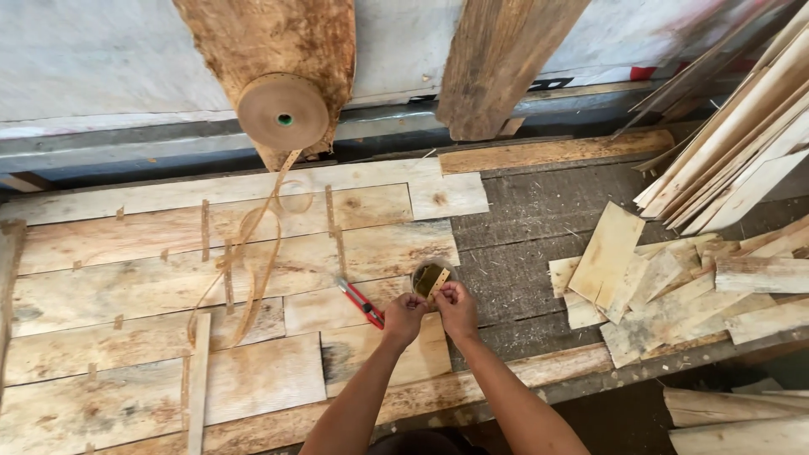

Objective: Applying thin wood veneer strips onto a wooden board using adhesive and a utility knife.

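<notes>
Left hand and right hand, fingers curled narrow, meet over the right edge of the wood sheets. Together they pinch a short strip of brown tape, held between the fingertips of both hands. The strip's long axis runs diagonally, its free end pointing up and left, away from the person, over a small round tin standing on the sheets just beyond the knuckles.

Just left of the left hand lies a red utility knife, flat on the wood, long axis diagonal, one end toward the upper left and the other toward the left wrist.

The thin wood sheets are laid edge to edge across the workbench, joined at several seams by short tape patches. A long loose ribbon of tape trails over them from a tape roll mounted on an upright wooden plank at the far side.

To the right, well apart from the hands, lies a heap of wood offcuts; beyond it a stack of long veneer strips leans diagonally.
</notes>
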